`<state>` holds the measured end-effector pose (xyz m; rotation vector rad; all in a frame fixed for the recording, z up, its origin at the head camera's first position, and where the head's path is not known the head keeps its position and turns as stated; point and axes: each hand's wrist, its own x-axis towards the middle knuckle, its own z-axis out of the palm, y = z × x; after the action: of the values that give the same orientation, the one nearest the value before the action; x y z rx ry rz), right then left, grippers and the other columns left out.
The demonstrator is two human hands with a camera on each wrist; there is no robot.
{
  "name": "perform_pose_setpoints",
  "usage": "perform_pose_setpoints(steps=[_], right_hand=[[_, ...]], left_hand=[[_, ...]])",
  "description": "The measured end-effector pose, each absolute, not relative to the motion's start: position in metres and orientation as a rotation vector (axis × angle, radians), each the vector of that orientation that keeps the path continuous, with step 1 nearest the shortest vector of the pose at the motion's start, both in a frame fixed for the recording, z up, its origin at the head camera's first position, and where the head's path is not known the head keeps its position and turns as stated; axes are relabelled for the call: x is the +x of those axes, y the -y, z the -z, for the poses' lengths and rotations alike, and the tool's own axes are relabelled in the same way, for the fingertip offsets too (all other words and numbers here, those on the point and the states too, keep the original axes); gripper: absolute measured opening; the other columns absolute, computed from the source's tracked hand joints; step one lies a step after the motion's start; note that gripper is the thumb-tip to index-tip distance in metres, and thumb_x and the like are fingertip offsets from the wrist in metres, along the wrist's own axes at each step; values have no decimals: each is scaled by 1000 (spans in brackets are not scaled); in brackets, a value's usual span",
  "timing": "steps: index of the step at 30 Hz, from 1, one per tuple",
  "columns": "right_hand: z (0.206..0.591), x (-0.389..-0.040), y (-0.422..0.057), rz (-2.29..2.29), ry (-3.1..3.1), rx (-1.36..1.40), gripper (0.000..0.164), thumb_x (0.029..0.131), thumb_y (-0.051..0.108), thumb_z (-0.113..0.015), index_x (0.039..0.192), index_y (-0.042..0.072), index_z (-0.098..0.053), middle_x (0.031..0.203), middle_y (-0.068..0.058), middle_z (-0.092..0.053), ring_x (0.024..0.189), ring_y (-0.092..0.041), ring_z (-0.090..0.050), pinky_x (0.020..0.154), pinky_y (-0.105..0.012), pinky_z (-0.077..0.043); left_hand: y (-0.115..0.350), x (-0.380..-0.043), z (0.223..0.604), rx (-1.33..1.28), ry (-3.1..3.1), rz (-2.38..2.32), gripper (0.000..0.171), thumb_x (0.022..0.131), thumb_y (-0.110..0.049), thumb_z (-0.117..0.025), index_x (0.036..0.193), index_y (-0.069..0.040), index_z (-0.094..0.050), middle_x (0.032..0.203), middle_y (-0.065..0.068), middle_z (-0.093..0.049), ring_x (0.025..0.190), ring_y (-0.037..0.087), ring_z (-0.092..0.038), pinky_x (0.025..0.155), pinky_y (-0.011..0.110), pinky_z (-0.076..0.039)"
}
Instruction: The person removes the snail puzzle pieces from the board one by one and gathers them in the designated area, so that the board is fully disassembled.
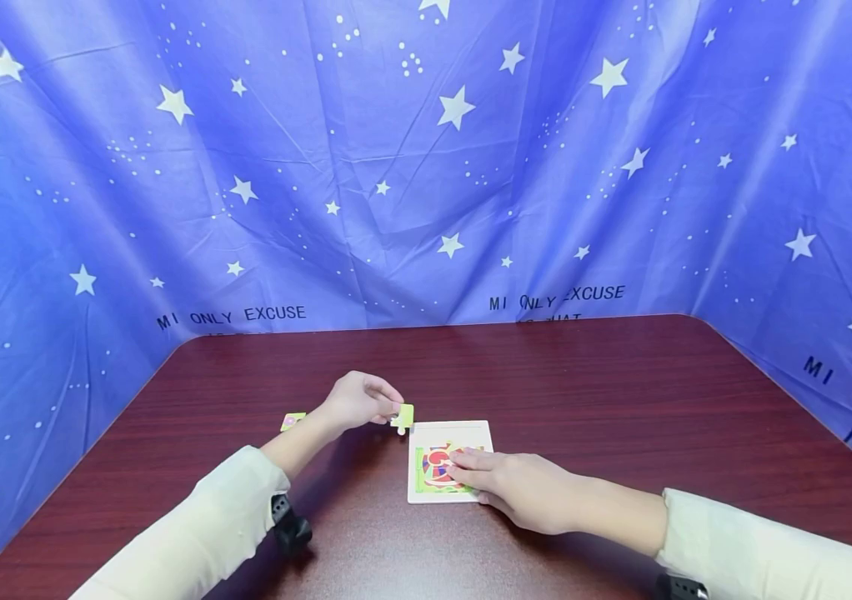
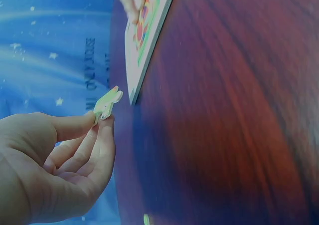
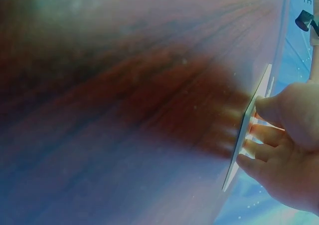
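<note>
Between thumb and fingertips, my left hand (image 1: 361,398) pinches a yellow-green jigsaw puzzle piece (image 1: 403,418). It is near the upper left corner of a white-framed puzzle board (image 1: 447,498), and in the left wrist view the piece (image 2: 106,104) tilts in the air. A colourful picture in red, blue and green fills part of the frame. My right hand (image 1: 534,492) lies over the board's right side, its straight fingers resting on the picture and covering part of it. The right wrist view shows the board (image 3: 246,115) edge-on under those fingers.
Another yellow-green puzzle piece (image 1: 292,422) with a pink spot lies on the dark red wooden table (image 1: 591,383), beside the left wrist. Behind the table's far edge hangs a blue curtain (image 1: 396,167) with white stars. A black strap device (image 1: 291,525) is on the left wrist.
</note>
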<state>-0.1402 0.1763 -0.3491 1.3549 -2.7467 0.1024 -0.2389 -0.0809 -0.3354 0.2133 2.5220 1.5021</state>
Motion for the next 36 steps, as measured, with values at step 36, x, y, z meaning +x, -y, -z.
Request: perform_pose_setpoints(steps=[36], right_hand=[[350, -139, -176, -112, 2755, 1344, 43, 95, 18, -57, 138, 14, -53, 143, -2, -54, 132, -17, -51, 99, -35, -51]], left_hand=[[114, -254, 345, 409, -3071, -819, 7, 73, -7, -79, 68, -11, -76, 66, 2, -73, 57, 5, -55, 57, 20, -46]])
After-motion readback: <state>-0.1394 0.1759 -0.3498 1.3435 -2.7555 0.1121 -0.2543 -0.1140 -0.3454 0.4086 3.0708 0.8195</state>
